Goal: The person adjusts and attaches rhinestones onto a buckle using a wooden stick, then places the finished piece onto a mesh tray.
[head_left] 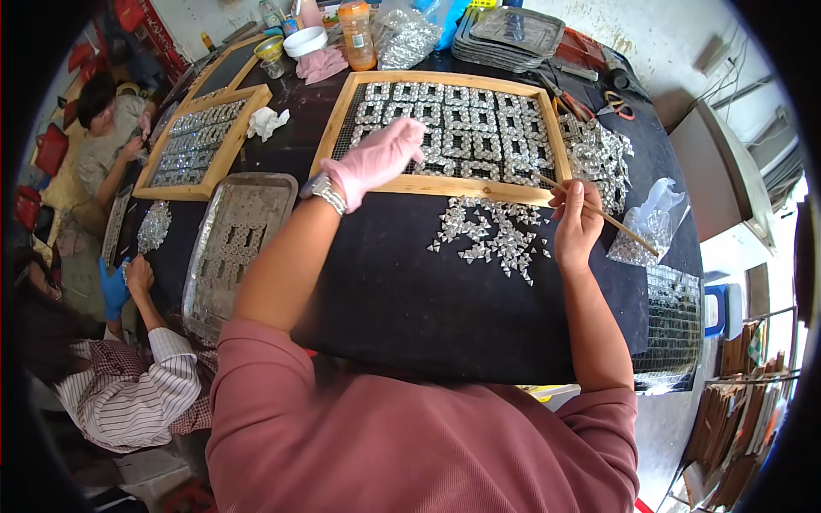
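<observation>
My left hand (382, 156), in a pink glove with a watch at the wrist, is over the wooden-framed mesh tray (342, 120). Its fingers are bent together, and whatever they may hold is hidden. Rows of clear, silvery rectangular pieces (462, 117) cover the mesh. My bare right hand (579, 224) grips a thin wooden stick (629, 232) near the tray's lower right corner. The stick's tip reaches the frame edge. Just below the frame, small shiny triangular pieces (492, 235) lie scattered on the dark table (410, 291).
A metal tray (198, 286) and a second wooden frame (209, 179) stand left. On the right are a silvery pile (599, 158), a plastic bag (654, 227) and scissors (616, 107). Stacked trays (505, 43) and a bottle (357, 38) stand behind. Two people work at left, one blue-gloved (114, 286).
</observation>
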The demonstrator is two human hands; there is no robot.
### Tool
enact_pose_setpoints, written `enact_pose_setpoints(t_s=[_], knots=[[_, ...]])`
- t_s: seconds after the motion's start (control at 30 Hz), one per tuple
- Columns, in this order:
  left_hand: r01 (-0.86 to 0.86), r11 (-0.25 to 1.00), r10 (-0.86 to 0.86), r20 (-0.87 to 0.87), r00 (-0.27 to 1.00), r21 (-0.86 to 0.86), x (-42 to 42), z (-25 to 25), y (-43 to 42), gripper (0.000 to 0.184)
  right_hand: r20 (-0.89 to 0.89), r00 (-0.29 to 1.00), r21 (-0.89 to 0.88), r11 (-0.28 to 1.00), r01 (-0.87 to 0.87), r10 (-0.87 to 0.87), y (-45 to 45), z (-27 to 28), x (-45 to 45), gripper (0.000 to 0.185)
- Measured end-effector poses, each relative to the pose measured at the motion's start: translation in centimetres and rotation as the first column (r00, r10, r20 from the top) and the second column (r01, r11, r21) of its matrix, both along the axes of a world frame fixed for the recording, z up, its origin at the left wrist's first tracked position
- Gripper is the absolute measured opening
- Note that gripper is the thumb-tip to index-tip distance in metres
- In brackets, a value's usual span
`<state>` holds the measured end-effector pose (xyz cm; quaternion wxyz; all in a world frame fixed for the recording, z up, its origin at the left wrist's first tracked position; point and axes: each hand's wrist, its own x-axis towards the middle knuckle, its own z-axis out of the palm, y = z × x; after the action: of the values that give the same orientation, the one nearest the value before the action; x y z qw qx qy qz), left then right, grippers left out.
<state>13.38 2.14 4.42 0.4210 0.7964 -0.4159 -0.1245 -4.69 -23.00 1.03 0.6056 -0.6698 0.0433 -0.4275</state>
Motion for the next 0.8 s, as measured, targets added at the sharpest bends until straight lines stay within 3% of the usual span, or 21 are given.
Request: enact_pose_setpoints(t_s=[0.17, 0.4, 0.73, 0.8], knots=[[-0.074, 0.996, 0.078, 0.096, 0.992, -0.041, -1.1, -2.1, -2.2, 0.043, -0.035, 0.999, 0.013, 1.000, 0.007, -0.007, -0.5, -0.4, 0.0, 0.020], [-0.141, 0.990, 0.129, 0.239, 0.962, 0.031, -0.9, -3.8, -2.8, 0.037, -0.030, 1.000, 0.033, 0.999, 0.005, -0.004, -0.7, -0.4, -0.1, 0.020], [-0.132, 0.991, 0.129, 0.151, 0.980, 0.006, -1.4, -3.5, -2.9, 0.039, -0.035, 0.999, 0.015, 0.999, 0.030, -0.029, -0.8, -0.2, -0.2, 0.021], [-0.158, 0.985, 0.158, -0.009, 0.987, -0.072, -1.9, -2.7, -2.7, 0.037, 0.018, 0.999, -0.055, 0.998, 0.037, -0.036, -1.2, 0.2, -0.2, 0.022]])
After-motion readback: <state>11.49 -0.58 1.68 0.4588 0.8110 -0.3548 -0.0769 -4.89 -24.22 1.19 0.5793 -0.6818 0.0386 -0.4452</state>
